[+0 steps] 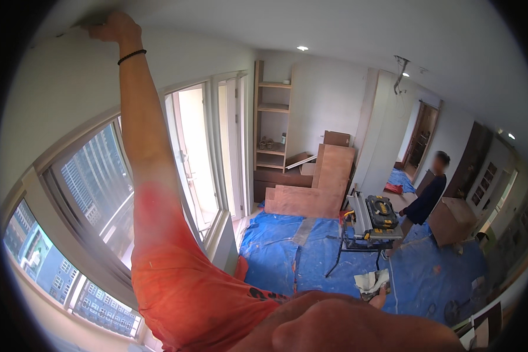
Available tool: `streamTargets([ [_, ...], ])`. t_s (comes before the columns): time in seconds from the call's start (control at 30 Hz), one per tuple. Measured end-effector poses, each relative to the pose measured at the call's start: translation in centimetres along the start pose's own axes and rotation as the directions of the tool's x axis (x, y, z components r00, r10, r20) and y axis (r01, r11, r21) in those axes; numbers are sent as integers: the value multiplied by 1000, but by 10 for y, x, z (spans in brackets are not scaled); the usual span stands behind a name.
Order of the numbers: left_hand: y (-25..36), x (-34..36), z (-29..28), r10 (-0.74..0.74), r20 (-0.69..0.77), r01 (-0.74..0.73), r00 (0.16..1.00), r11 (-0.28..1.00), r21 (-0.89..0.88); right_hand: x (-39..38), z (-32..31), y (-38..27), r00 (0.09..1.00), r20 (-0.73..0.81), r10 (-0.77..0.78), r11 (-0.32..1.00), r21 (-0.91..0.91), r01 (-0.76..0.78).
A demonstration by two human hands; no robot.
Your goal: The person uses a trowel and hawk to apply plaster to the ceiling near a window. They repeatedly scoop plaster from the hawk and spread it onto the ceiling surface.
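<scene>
My left hand (121,28) is raised to the far upper left, where the wall meets the ceiling. Its fingers are closed round a dark flat tool (97,23), which looks like a putty knife, pressed near the ceiling edge; much of it lies in shadow. A black bracelet (132,57) circles that wrist, and the orange sleeve reaches down to the lower edge. Low on the right, part of my right hand (379,298) shows beside a whitish, smeared flat board (372,283), gripping its near edge. My own arm or shoulder hides the rest of that hand.
Windows (94,176) line the left wall beside an open balcony door (196,146). Blue sheeting (322,270) covers the floor. A black and yellow table saw (381,214) stands on a folding stand, with a person (425,196) behind it. Brown boards (331,182) lean by a wooden shelf (274,108).
</scene>
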State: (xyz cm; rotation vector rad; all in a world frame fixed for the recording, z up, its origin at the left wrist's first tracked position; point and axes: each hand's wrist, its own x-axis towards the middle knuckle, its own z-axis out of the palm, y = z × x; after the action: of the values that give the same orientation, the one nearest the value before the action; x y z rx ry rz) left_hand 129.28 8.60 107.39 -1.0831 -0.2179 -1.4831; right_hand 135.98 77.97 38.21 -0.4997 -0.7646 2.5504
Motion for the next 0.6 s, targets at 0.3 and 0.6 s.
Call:
streamTargets([
  [0.3,-69,-170,142,424,-31,-351,905,785,511,-27,-66,-42,999,-21,-49,998,33,50],
  [0.6,-145,-352,290,578,283,-580,765,428,694,-76,-64,-78,988,-120,-100,994,41,106],
])
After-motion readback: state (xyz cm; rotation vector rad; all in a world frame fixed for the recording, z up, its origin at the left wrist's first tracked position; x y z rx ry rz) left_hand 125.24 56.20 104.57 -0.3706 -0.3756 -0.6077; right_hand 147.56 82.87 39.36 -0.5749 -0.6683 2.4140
